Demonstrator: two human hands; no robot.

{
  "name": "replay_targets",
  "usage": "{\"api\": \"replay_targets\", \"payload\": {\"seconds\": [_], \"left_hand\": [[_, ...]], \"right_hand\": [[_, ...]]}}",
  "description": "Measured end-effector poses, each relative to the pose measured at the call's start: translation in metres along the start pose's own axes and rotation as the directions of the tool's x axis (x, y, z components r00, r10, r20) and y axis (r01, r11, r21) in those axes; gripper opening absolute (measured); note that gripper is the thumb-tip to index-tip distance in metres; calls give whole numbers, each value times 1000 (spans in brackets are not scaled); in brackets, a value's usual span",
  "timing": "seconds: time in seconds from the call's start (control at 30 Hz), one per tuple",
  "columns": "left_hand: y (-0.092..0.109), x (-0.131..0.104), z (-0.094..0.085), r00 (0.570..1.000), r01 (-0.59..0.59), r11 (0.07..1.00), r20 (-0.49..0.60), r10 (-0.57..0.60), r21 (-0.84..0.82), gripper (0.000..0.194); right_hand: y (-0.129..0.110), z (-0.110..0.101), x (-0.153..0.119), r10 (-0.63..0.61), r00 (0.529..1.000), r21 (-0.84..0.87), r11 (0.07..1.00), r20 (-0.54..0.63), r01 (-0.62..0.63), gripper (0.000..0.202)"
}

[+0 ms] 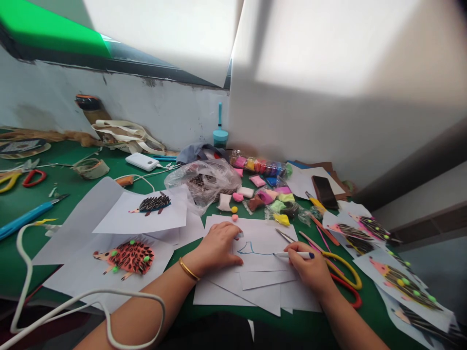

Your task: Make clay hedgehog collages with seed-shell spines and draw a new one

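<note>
My right hand [308, 267] is closed on a white marker [294, 255] with a dark blue end, its tip touching the white paper [266, 231]. From the tip a blue line [259, 253] runs left to a small angular outline. My left hand [219, 245] rests on the left part of this paper, a gold bangle at the wrist. Something small and pale [240, 235] shows by its index fingertip; whether the fingers grip it is unclear. More white sheets lie beneath, towards me.
Clay packets [257, 181] and a plastic bag [204, 180] lie beyond the paper. Scissors [343, 267] are beside my right hand. Hedgehog pictures [131, 257] lie left, others [404, 284] right. A white cable [109, 293] loops over my left forearm.
</note>
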State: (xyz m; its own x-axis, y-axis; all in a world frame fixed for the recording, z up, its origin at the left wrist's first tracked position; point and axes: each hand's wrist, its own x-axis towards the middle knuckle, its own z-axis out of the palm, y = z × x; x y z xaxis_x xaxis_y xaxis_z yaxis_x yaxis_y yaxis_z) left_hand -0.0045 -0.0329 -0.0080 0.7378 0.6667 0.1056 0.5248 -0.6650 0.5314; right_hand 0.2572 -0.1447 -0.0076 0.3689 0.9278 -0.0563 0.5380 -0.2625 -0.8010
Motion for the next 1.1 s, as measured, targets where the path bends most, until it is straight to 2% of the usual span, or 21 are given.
{"api": "replay_targets", "payload": {"seconds": [0.17, 0.27, 0.37, 0.53, 0.83, 1.1], "left_hand": [[-1, 0, 1, 1000, -9, 1000, -3, 9, 3, 75], [-2, 0, 2, 1000, -15, 1000, -6, 15, 9, 74], [-3, 0, 3, 1000, -19, 1000, -10, 20, 8, 74], [-2, 0, 3, 1000, -19, 1000, -11, 19, 11, 75], [-4, 0, 5, 999, -27, 1000, -21, 27, 4, 75], [-3, 0, 4, 1000, -21, 1000, -18, 21, 8, 74]], "right_hand": [[-3, -4, 1, -68, 997, 68, 995, -32, 70, 22], [-10, 3, 1, -119, 991, 141, 984, 52, 111, 25], [-16, 15, 1, -194, 971, 145, 974, 141, 173, 25], [-20, 30, 5, -310, 936, 63, 951, 165, 303, 24], [-16, 39, 8, -351, 906, 32, 935, 237, 354, 26], [-13, 42, 9, -346, 910, 12, 936, 228, 353, 26]]}}
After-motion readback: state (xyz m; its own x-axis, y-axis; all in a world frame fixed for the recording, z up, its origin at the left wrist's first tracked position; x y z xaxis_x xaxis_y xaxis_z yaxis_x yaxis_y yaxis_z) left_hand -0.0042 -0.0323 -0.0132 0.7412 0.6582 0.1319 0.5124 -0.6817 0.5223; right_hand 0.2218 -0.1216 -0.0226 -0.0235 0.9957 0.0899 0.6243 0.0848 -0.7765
